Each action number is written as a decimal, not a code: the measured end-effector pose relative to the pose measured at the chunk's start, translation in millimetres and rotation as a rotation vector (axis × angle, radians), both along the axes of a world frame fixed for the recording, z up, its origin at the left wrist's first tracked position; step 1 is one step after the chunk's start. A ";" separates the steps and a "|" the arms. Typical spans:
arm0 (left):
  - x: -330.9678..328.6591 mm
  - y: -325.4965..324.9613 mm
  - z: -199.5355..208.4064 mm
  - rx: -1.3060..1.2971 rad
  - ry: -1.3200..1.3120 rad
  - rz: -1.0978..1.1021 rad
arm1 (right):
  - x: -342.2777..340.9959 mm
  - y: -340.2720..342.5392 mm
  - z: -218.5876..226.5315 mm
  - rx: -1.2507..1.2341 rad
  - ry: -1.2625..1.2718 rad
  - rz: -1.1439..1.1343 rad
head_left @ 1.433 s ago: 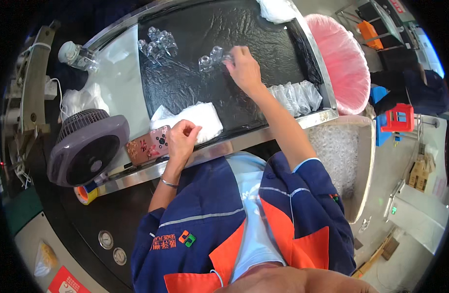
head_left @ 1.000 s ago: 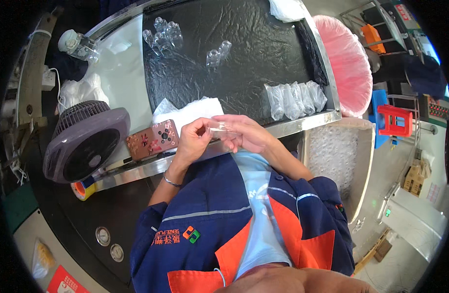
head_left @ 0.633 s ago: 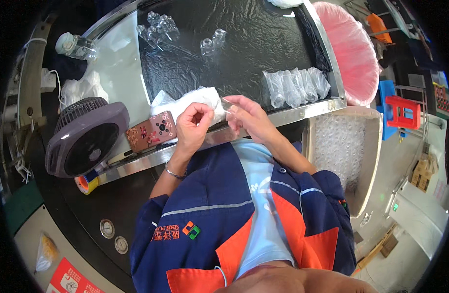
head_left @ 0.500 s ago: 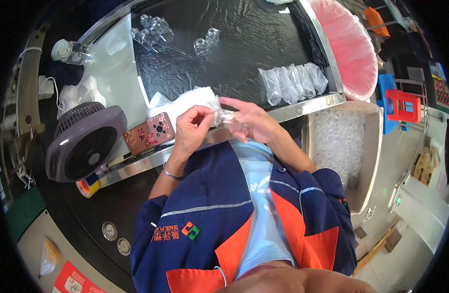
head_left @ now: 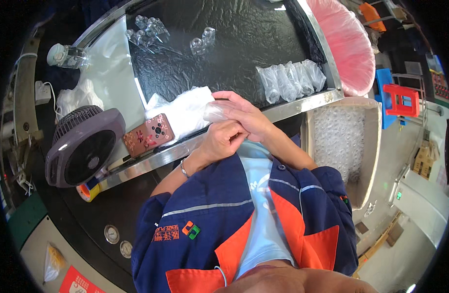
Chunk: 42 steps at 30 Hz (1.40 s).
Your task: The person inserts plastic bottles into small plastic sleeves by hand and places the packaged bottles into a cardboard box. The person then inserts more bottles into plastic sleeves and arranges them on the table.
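Note:
In my right hand [head_left: 249, 117] is a small clear plastic bag [head_left: 213, 112], its end sticking out past the fingers toward the white stack. Whatever is inside the bag cannot be made out. My left hand [head_left: 222, 140] is closed, its fingertips bunched against my right palm; what they pinch, if anything, is hidden. Just beyond both hands a stack of white plastic bags [head_left: 188, 108] lies at the table's near edge. Farther right, several bagged clear pieces [head_left: 290, 82] lie in a row. Loose clear plastic pieces [head_left: 149, 32] sit at the far left, with a smaller group [head_left: 203, 41] beside them.
A patterned brown phone [head_left: 149, 135] and a grey fan [head_left: 86, 149] stand left along the metal table rim [head_left: 302, 105]. Yellow tape [head_left: 89, 191] sits at the corner. Right of me is a box of clear pieces [head_left: 338, 141]; a pink-covered round container [head_left: 344, 46] adjoins the table.
My left hand has moved right and nearer to my body, from the end of the clear item to my right palm. The bag's end now points left out of my right hand.

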<state>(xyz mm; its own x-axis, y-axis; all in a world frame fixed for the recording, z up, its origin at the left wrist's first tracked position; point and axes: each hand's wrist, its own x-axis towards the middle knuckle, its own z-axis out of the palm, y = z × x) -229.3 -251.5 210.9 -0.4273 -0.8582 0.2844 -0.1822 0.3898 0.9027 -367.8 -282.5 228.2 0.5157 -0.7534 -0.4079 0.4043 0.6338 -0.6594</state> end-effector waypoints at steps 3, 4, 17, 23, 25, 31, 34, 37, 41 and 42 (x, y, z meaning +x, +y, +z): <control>3.4 -2.8 -2.4 0.013 0.010 0.037 | -12.4 -9.9 -30.5 -0.483 0.360 0.031; 8.5 -5.7 -2.5 0.092 0.009 0.114 | -14.1 -12.2 -34.3 -0.902 0.759 -0.036; 66.4 -8.2 -33.2 0.167 -0.467 0.569 | 16.4 -132.2 -9.7 -1.588 1.452 -0.207; 66.2 -10.3 -38.8 0.206 -0.342 0.574 | -2.1 -161.6 -33.6 -1.500 1.541 -0.085; 74.9 -7.6 -48.1 0.264 -0.195 0.580 | -7.3 -144.6 -35.8 -1.343 1.543 -0.068; 65.0 -5.6 -25.5 0.554 0.074 0.414 | -6.1 -39.7 -16.2 -0.702 0.531 0.043; 60.5 -9.1 -30.0 0.556 0.089 0.365 | -5.0 -16.7 -1.0 0.044 0.110 0.312; 52.2 -8.7 -21.3 0.550 0.156 0.381 | -4.6 -12.9 -22.1 0.113 -0.114 0.342; 58.4 -4.6 -28.2 0.456 0.351 0.483 | -1.2 -5.1 -26.3 -0.054 -0.014 0.136; 58.1 -4.0 -24.8 0.455 0.348 0.488 | -0.3 -4.1 -20.9 -0.108 0.100 0.122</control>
